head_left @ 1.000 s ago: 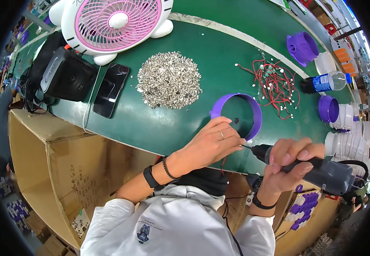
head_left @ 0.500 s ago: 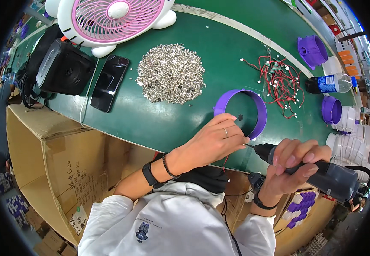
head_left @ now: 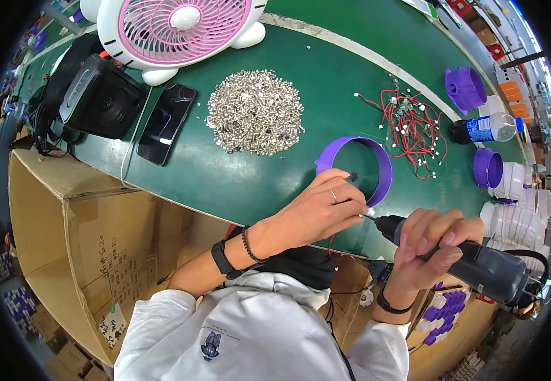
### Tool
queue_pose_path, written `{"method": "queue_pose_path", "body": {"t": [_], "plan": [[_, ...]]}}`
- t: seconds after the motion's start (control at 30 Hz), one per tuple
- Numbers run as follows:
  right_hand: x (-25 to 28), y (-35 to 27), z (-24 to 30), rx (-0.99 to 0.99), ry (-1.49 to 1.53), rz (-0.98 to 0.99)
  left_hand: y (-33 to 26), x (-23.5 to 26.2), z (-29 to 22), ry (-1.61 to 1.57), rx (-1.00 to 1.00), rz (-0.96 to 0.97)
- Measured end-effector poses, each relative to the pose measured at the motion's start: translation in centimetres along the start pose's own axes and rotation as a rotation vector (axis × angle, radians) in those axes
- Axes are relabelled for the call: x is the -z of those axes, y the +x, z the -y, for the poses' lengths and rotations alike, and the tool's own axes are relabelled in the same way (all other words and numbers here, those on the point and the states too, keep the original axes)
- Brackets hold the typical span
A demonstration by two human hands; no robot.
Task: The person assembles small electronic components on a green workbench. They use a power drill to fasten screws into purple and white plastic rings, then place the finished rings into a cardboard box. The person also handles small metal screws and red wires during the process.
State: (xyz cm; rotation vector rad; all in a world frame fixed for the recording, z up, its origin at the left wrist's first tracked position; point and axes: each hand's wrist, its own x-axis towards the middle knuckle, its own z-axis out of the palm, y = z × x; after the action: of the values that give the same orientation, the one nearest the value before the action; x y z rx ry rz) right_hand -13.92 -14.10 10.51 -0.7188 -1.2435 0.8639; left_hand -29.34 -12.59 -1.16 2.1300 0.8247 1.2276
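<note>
Bench point(head_left: 326, 82): green.
Driver point(head_left: 494, 270): long axis crosswise, tail right and lower, bit pointing left at the hoop's point(head_left: 385, 171) near edge, beside the left fingertips.
Right hand point(head_left: 431, 244): fingers clamped round the driver.
Left hand point(head_left: 326, 209): fingers together over the hoop's near rim; cannot tell whether they pinch it.
Hoop: near the bench's front edge, opening toward the camera.

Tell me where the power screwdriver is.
In the head view, the power screwdriver is at right, in the right hand, pointing toward the left hand.

Assembly workshop: green workbench point(head_left: 256, 184), screw heap point(head_left: 255, 113), tangled red wires point(head_left: 415, 130), 1 power screwdriver point(head_left: 490, 268).
</note>
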Motion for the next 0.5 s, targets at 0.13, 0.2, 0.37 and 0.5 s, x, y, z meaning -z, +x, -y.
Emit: {"method": "queue_pose_path", "body": {"t": [0.13, 0.2, 0.37, 0.5], "plan": [[0.9, 0.1, 1.7, 0.148, 0.134, -0.011, -0.3, 0.2, -0.2, -0.054, 0.014, -0.035], [0.6, 0.1, 2.0, 0.163, 0.140, -0.059, 0.2, 0.5, -0.6, -0.077, 0.019, -0.089], [-0.7, 0.1, 0.8, 0.022, 0.003, -0.035, -0.9, 2.9, -2.4, -0.627, 0.401, -0.354], [-1.2, -0.2, -0.2, -0.013, -0.055, -0.050, -1.9, 3.7, -2.7, -0.826, 0.709, -0.247]]}}
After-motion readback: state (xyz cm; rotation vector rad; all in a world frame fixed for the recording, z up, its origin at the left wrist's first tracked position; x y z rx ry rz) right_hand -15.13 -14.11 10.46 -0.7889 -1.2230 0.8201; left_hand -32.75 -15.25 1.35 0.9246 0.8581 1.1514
